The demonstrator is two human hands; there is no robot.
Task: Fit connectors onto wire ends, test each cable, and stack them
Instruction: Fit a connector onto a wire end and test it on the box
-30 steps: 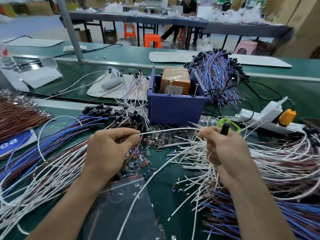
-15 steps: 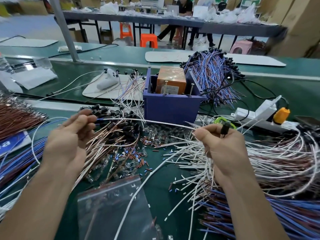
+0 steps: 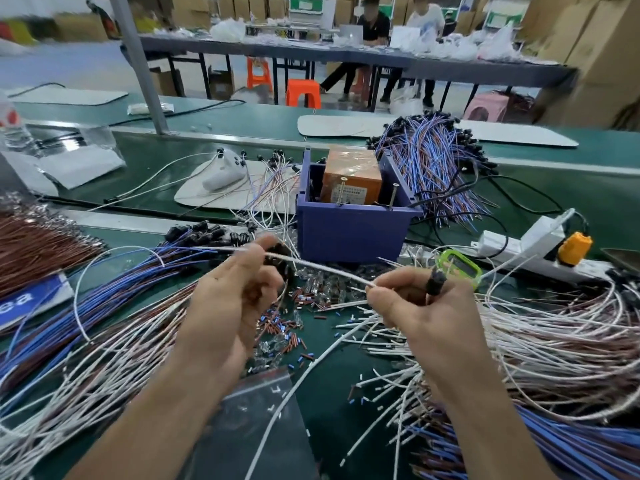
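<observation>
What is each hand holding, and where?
Both pinch one white wire: left hand mid-length, right hand near its end, plus a black connector.

single head-worn wide-angle view, looking forward and down across the green counter (image 3: 346,407). close on both forearms entering from the bottom edge; a far row of tables fills the upper frame.

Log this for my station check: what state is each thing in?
left hand: pinches the white wire.
right hand: pinches the same wire, black connector in its grip.
white wire: stretched in the air between both hands.
purple bin: open-topped, orange box inside.
power strip: orange plug inserted.
plastic bag: lying flat.
</observation>
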